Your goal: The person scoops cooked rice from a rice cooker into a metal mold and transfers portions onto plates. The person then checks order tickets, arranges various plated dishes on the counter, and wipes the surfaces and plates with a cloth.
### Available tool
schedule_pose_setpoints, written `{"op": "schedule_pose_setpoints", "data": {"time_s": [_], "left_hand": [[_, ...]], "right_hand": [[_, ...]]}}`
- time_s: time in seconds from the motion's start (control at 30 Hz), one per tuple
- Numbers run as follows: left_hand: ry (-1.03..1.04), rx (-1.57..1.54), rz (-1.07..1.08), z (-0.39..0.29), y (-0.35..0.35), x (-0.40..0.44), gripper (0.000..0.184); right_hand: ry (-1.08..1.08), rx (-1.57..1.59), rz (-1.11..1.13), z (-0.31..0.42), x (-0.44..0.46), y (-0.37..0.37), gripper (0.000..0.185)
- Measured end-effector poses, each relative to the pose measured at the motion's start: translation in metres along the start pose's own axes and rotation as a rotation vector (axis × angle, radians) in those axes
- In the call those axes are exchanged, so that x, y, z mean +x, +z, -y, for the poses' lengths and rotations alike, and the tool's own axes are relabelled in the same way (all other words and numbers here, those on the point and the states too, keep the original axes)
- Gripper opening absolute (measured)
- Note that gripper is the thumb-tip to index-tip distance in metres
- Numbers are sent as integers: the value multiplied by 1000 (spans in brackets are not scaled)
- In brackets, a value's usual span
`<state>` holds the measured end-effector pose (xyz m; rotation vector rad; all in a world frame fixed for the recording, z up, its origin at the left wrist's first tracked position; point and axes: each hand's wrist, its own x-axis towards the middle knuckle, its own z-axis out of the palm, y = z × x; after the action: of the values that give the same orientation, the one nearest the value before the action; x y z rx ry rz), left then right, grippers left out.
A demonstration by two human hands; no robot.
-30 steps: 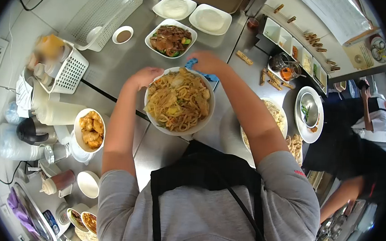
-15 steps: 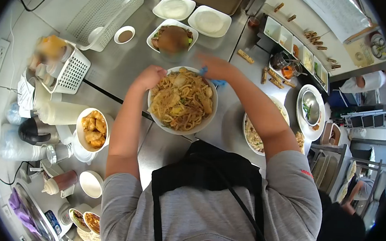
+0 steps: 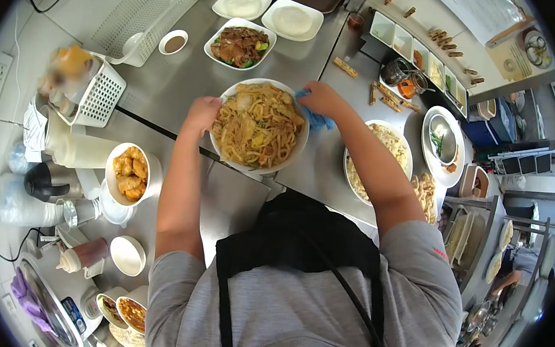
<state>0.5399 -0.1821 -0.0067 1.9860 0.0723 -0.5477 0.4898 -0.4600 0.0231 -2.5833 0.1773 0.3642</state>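
A large white bowl [image 3: 221, 148] heaped with fried noodles [image 3: 261, 126] and vegetables stands on the steel counter in front of me. My left hand [image 3: 204, 110] grips its left rim, with the thumb at the edge. On the opposite side, my right hand [image 3: 320, 100] is closed on a crumpled blue cloth [image 3: 321, 120], which lies against the bowl's right rim. Just beyond the bowl sits a square white dish of sliced meat and greens [image 3: 240, 46].
Two rice dishes [image 3: 293, 19] stand at the back. A fried rice bowl [image 3: 377, 162] is under my right forearm, near several clothespins [image 3: 391, 96]. At left are a bowl of orange chunks [image 3: 130, 173], a sauce bottle [image 3: 82, 254] and a white basket [image 3: 104, 98].
My right hand has come down from the far side to the bowl's right rim, bringing the blue cloth against it. My left hand stays at the left rim.
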Motion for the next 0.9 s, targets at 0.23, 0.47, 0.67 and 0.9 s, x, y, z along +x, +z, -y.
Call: {"op": "schedule_pose_setpoints", "data": {"time_s": [0.23, 0.47, 0.67, 0.9], "left_hand": [[-178, -282, -148, 23, 10, -54, 31], [-317, -400, 400, 27, -16, -54, 52], [-263, -340, 122, 31, 3, -58, 55], [-299, -396, 32, 31, 15, -63, 49]], "right_hand": [[279, 403, -59, -9, -55, 26, 38], [-99, 180, -130, -1, 0, 18, 40], [-80, 356, 12, 2, 9, 16, 45], [194, 212, -61, 5, -56, 21, 38]]}}
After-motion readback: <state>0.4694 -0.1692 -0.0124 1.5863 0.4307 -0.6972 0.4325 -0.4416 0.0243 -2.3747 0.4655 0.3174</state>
